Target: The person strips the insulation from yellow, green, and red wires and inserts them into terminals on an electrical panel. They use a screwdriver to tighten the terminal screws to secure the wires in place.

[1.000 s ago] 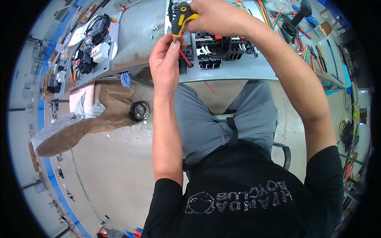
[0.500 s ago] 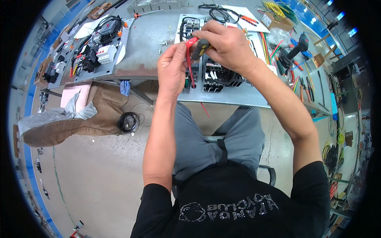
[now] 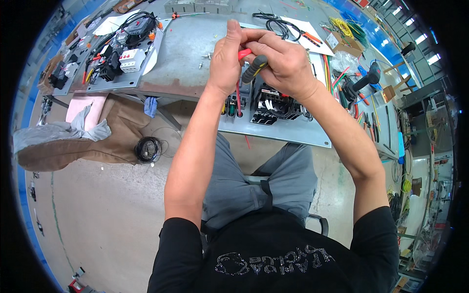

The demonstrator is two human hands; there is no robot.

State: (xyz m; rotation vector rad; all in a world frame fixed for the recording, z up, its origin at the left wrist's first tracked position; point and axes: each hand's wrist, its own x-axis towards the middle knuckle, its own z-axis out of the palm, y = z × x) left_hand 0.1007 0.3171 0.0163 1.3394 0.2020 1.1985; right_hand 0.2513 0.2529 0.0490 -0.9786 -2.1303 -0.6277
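Observation:
Above the panel, my two hands meet at a red wire (image 3: 238,97) that rises from the panel's components. A thicker red piece (image 3: 245,53) shows between them; I cannot make out whether it is a sleeve or part of the wire. My left hand (image 3: 225,66) is closed around the wire, thumb pointing up, its fingertips hidden. Tucked in my right hand (image 3: 288,63) is a screwdriver with a grey and yellow handle (image 3: 255,68), while the fingertips work at the red piece. Below lies the grey mounting panel (image 3: 273,134) with a black contactor block (image 3: 271,107).
Another wired panel (image 3: 112,88) with a white breaker (image 3: 131,60) lies to the left. Orange-handled pliers (image 3: 311,38) rest on white paper behind my hands. A cordless drill (image 3: 361,85) and loose wires lie right. A black cable coil (image 3: 148,149) sits on the floor.
Both hands have shifted slightly, and my left thumb has gone from pinching the red piece to pointing up. The view has moved a little. The screwdriver stays in my right hand.

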